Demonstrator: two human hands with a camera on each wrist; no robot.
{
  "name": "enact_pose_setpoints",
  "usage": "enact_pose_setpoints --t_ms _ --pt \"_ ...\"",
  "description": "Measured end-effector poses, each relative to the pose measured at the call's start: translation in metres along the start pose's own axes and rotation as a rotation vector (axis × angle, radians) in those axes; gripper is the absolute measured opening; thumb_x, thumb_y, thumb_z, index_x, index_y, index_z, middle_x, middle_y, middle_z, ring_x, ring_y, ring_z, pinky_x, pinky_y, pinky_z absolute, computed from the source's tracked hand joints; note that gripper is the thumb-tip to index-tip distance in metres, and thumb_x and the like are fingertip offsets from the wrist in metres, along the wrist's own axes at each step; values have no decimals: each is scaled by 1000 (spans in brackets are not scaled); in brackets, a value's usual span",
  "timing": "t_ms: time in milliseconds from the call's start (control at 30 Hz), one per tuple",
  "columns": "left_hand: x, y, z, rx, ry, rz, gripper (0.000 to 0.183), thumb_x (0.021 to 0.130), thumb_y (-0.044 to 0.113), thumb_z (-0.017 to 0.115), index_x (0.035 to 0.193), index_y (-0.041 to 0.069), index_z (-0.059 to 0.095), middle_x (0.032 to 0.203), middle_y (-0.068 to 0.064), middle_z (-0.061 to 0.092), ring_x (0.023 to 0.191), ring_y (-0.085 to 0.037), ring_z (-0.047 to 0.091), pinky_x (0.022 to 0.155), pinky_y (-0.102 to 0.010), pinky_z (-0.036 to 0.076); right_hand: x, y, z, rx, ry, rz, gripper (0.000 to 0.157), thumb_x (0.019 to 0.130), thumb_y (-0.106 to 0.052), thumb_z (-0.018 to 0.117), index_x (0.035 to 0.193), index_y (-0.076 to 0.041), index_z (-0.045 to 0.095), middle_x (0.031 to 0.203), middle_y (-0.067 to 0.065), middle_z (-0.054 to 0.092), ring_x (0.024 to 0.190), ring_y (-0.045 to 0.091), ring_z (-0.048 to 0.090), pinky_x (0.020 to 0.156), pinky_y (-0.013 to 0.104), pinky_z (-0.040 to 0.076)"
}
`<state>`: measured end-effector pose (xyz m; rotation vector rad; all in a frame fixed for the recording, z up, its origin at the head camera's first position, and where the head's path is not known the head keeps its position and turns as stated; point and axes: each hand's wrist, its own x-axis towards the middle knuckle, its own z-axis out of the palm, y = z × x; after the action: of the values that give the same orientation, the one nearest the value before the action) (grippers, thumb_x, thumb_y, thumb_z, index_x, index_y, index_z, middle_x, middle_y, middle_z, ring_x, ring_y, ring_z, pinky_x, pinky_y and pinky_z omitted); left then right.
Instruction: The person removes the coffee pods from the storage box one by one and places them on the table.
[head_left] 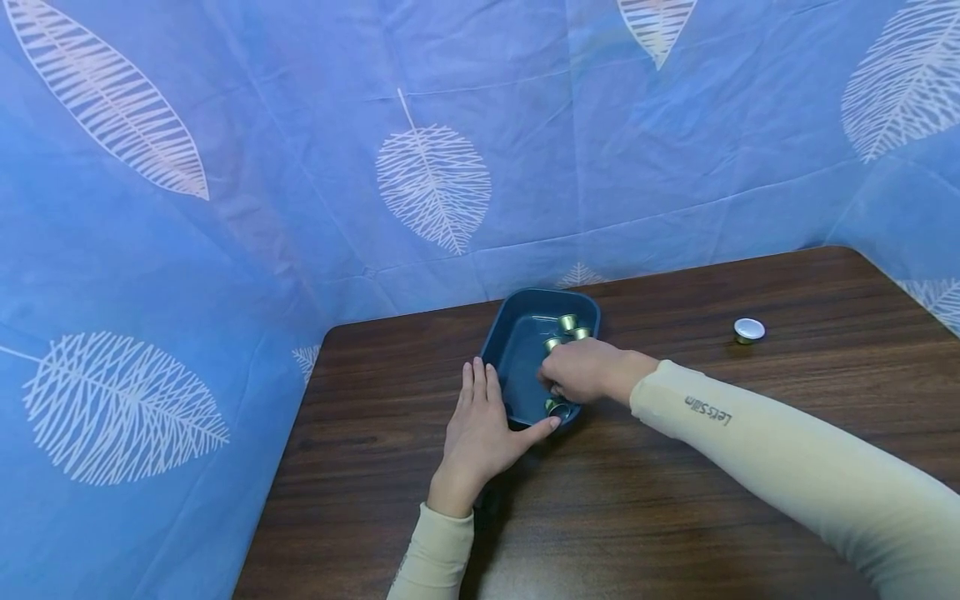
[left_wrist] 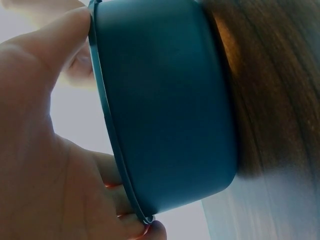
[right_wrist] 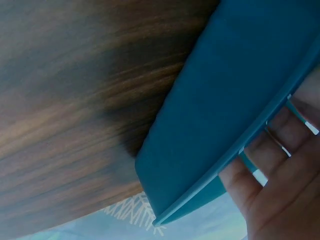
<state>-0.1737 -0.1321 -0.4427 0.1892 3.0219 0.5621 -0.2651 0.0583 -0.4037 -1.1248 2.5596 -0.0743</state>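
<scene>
- While the right hand (head_left: 581, 369) reaches over the right wall of the teal plastic tray (head_left: 528, 367), its fingers bend down inside; they are partly hidden, so I cannot tell whether they have hold of anything.
- The left hand (head_left: 480, 433) lies at the tray's near left corner, its fingers straight and slightly parted against the left rim, its thumb stretched out along the near end. It touches the tray and is well opened.
- In the far right part of the tray, three small gold capsules (head_left: 567, 322) sit close together, just beyond the right hand.
- Another capsule (head_left: 557, 407), greenish gold at its edge, lies in the tray's near right corner, below the right hand's fingers and near the left thumb.
- Well to the right of the tray, apart from it, a single gold capsule with a white lid (head_left: 748, 330) stands lid upward.
- Beneath the tray is a dark brown wood-grain counter (head_left: 390, 400); the tray is near its far edge.
- Behind the tray hangs a blue cloth (head_left: 300, 167) printed with white leaves (head_left: 433, 187).
- From the tray's right side runs a cream sleeve (head_left: 780, 458) with dark lettering near the wrist.
</scene>
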Motion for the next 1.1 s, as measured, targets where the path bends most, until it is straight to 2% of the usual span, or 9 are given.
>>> enact_pose_setpoints --t_ms 133,367,567,733,900,1100 --pt "0 -1 1 12 -5 -3 125 89 85 63 170 -1 22 181 -21 8 170 -37 6 135 -52 25 2 -3 0 55 25 -4 13 106 -19 68 109 -13 79 89 -3 75 74 9 64 81 36 63" --pt "0 1 -1 4 -9 -8 125 89 84 64 170 -2 21 181 -22 7 170 -37 6 135 -52 25 4 -9 0 51 24 -20 19 95 -30 84 102 -15 78 85 -6 73 70 8 62 74 33 61" --pt "0 1 -2 9 -9 -6 125 89 84 64 170 -2 21 181 -22 7 170 -38 6 135 -51 24 6 -9 4 41 20 -34 10 93 -18 85 95 -15 76 86 -3 72 70 9 61 72 32 59" --pt "1 1 -1 13 -11 -6 125 89 84 63 170 -2 21 181 -22 7 170 -37 5 135 -51 25 6 -9 4 32 9 -43 5 96 -17 82 99 -15 79 91 -2 76 75 9 65 79 35 63" --pt "1 1 0 11 -5 -4 125 89 84 63 170 -2 21 181 -22 8 170 -38 6 135 -51 25 7 -8 2 46 -10 -30 9 102 -20 76 106 -14 83 97 -1 80 81 11 71 86 39 65" --pt "2 0 0 6 4 -1 125 89 83 65 169 -2 23 180 -23 10 170 -38 8 134 -52 27 7 -7 2 62 -5 -17 16 107 -19 68 116 -12 80 103 3 80 89 14 72 92 43 64"
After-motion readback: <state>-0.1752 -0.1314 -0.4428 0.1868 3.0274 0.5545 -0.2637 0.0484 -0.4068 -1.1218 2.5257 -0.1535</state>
